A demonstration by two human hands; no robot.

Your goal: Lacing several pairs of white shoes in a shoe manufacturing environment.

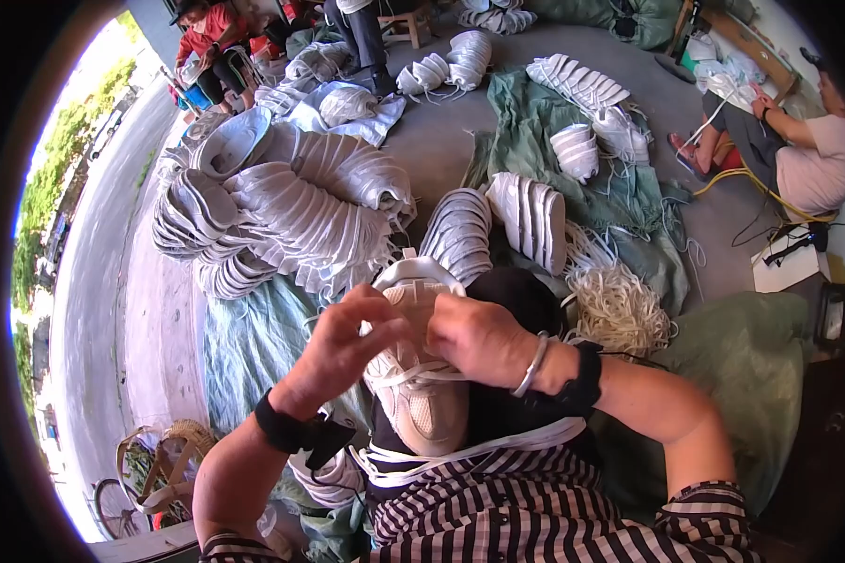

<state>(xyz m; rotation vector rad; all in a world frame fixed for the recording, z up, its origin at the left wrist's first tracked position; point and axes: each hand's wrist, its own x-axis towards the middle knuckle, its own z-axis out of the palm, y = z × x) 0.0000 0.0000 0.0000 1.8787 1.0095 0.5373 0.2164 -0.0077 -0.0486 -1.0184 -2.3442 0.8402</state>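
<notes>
A beige and white sneaker rests on my lap with its toe toward me and its opening facing away. White shoelace crosses its front below my hands. Over the left side of the shoe's tongue, my left hand is curled, thumb and fingers bent toward each other; whatever is between the tips is too small to make out. My right hand is closed at the right side of the lacing, and its fingertips hide what they grip. Several loose white laces lie across my lap.
Stacks of white shoe uppers lie ahead on green sheeting. A heap of cream laces is at right. Two people sit working, one in red far left, one in a pale shirt at right. A basket stands lower left.
</notes>
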